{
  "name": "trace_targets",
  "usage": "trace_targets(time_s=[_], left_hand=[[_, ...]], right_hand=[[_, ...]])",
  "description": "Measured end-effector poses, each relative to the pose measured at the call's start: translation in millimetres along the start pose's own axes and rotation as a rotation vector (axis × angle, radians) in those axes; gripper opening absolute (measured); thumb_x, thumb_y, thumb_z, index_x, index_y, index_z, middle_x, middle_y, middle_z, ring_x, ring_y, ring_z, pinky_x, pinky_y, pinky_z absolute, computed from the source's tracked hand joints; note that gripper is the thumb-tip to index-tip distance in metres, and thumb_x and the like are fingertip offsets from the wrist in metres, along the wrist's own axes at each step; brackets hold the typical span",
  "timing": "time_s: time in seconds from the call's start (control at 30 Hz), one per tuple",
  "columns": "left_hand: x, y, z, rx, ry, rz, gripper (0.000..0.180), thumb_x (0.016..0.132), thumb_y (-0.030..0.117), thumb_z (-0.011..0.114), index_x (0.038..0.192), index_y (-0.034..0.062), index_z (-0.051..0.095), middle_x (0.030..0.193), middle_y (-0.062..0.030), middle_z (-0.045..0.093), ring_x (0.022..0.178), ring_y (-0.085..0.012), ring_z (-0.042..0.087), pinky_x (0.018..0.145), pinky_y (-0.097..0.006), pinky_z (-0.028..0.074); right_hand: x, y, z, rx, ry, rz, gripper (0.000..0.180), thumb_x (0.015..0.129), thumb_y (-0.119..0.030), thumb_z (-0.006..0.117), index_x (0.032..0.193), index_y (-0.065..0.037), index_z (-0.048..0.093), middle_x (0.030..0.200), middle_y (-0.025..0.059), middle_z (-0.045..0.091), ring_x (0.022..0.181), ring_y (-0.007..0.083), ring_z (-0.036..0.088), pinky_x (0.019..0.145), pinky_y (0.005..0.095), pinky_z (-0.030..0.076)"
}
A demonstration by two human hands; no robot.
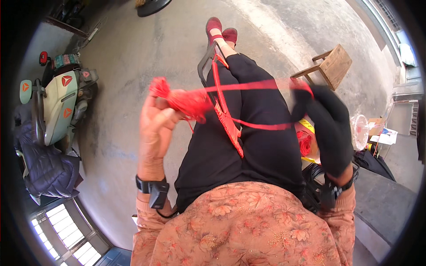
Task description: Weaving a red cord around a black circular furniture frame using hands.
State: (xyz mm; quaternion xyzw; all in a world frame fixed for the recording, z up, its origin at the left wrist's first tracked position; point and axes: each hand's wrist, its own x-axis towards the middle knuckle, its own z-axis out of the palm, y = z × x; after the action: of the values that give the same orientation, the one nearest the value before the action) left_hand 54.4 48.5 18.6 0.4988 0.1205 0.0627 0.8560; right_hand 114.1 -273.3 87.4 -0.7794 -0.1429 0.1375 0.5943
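Note:
My left hand point(155, 124), bare, is closed around a bundle of red flat cord point(186, 103), pinched between thumb and fingers at chest side. Two strands of the red cord stretch across to my right hand point(330, 122), which wears a black glove and has its fingers bent round the cord; motion blurs it. Below the strands, a red woven strip point(230, 126) lies slanting over my thighs in black trousers. It joins a dark bent frame point(202, 66) by my shins. Part of the strip is hidden behind the bundle and strands.
A pale scooter point(62, 102) stands at the left, with a dark quilted jacket point(55, 175) by it. A wooden stool point(335, 66) is at the far right. Beside my right thigh sits a yellow-edged bag point(307, 137) holding red material. Dark coils point(313, 177) lie nearby.

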Motion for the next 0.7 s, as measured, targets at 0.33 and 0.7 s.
trace_targets(time_s=[0.33, 0.7], left_hand=[[22.4, -51.9, 22.6, 0.809, -0.009, 0.024, 0.015, 0.082, -0.006, 0.065, 0.096, -0.0018, 0.064, 0.09, -0.005, 0.066, 0.085, -0.0109, 0.065, 0.074, -0.025, 0.055], [-11.8, 4.7, 19.0, 0.141, -0.402, -0.368, 0.016, 0.087, 0.002, 0.063, 0.103, 0.0004, 0.062, 0.087, -0.0114, 0.07, 0.08, -0.0175, 0.068, 0.063, -0.026, 0.055]], right_hand=[[72.6, 61.7, 109.5, -0.092, -0.026, -0.099, 0.022, 0.083, -0.02, 0.069, 0.099, -0.005, 0.067, 0.084, 0.0121, 0.068, 0.079, 0.025, 0.066, 0.07, 0.0334, 0.051], [42.2, 19.2, 66.6, 1.112, -0.122, 0.127, 0.02, 0.089, -0.009, 0.06, 0.108, -0.002, 0.059, 0.094, 0.0051, 0.06, 0.087, 0.012, 0.06, 0.078, 0.0274, 0.05]])
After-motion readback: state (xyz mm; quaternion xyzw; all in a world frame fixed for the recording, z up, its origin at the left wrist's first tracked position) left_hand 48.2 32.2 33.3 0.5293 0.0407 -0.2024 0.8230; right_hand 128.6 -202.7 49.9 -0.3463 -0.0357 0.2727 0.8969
